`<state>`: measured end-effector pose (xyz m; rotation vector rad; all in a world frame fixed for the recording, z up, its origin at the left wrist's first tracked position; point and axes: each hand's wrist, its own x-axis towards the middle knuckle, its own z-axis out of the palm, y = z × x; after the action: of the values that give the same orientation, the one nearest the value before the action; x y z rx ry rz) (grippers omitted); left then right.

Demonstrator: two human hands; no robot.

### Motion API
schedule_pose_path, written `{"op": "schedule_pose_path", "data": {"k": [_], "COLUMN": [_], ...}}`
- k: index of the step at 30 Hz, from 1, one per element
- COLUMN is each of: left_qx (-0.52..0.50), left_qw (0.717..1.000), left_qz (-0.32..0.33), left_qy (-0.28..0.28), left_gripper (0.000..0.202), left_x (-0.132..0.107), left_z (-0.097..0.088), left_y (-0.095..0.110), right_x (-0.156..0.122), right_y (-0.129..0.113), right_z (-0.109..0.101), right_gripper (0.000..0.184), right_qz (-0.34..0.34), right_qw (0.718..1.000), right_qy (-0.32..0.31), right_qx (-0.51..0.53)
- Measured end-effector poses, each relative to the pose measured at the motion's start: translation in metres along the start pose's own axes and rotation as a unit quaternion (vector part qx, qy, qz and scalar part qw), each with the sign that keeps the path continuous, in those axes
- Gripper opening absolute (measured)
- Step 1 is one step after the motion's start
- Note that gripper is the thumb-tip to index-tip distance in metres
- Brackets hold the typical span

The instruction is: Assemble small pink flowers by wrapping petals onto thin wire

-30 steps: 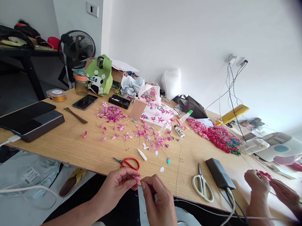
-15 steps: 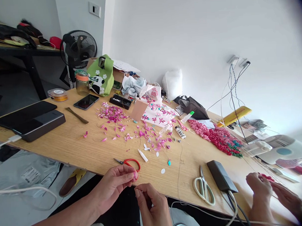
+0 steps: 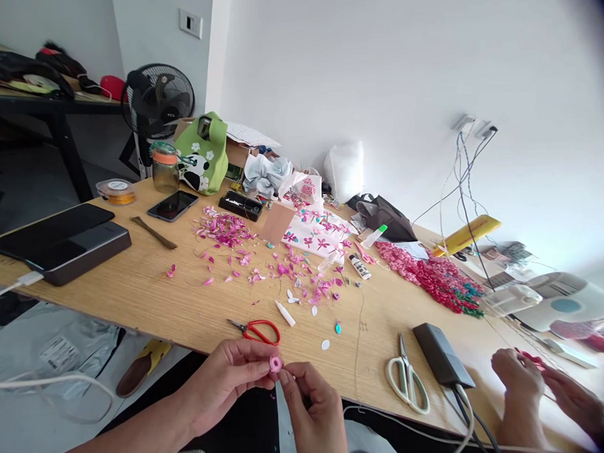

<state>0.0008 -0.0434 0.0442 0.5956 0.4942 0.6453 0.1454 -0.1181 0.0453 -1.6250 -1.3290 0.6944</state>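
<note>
In a room with a bare white wall (image 3: 385,69), at the near edge of a wooden tabletop (image 3: 170,306). Closed in a pinch: left hand (image 3: 233,370), gripping a small pink ring-shaped piece (image 3: 274,364) between thumb and fingertips. Closed too, to the right of the piece: right hand (image 3: 312,406), thumb against forefinger, tips close by the piece; cannot tell whether touching it or holding something thin. Just beyond the left hand: red-handled scissors (image 3: 245,328), pointing left. Right of the right hand: white-handled scissors (image 3: 404,359), pointing away, then a black power block (image 3: 440,354) and, well apart, another person's hands (image 3: 517,372) around something red (image 3: 531,360). Ahead, between both hands: a white tube (image 3: 285,313), with loose pink petals (image 3: 223,228) scattered beyond and piled thicker toward the left. Farther ahead, to the right of the right hand: a heap of pink and red pieces (image 3: 429,271). Beyond the nearer petals: a flower-patterned white sheet (image 3: 302,230). Farthest, ahead and left of the left hand: a green bag (image 3: 213,150), then a black fan (image 3: 159,99).
</note>
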Motion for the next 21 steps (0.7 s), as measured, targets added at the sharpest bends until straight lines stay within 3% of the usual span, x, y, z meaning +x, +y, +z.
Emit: {"op": "schedule_pose_path", "data": {"k": [7, 14, 21], "left_qx": [0.078, 0.219, 0.234], "left_qw": [0.996, 0.974, 0.971], "left_qz": [0.026, 0.050, 0.036], "left_qy": [0.016, 0.033, 0.009], "left_gripper": [0.023, 0.023, 0.028], "left_x": [0.0032, 0.0051, 0.0040], "left_z": [-0.0050, -0.0052, -0.0031], "left_y": [-0.0070, 0.0005, 0.0022], "right_x": [0.0006, 0.0005, 0.0021], "right_y": [-0.0044, -0.0034, -0.0039], "right_z": [0.0006, 0.0032, -0.0018], "right_gripper": [0.030, 0.033, 0.031], "right_qz": [-0.006, 0.009, -0.013], "right_qw": [1.000, 1.000, 1.000], "right_qy": [-0.005, 0.013, -0.010], "right_qx": [0.003, -0.011, -0.013]}}
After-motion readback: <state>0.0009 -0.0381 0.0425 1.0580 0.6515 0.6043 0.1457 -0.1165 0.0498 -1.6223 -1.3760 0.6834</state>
